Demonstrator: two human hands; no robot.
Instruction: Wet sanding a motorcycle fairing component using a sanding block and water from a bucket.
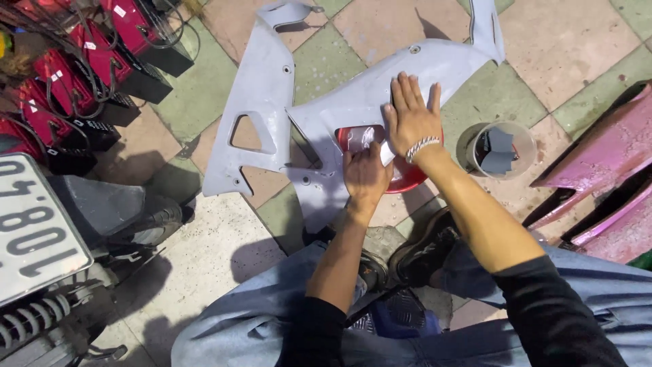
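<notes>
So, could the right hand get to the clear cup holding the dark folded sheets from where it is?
Probably yes. The right hand lies flat on the grey fairing panel, and the clear cup stands on the tiled floor just to its right, open-topped, with nothing between them.

Looks like a motorcycle repair or paint workshop, work done on the floor. Primed grey fairing panel [326,109] on checkered floor tiles [543,41], pink bodywork panels [604,177] alongside, parked motorcycle tail [61,272], red boxes [61,81] with cables, probably welders or chargers.
</notes>
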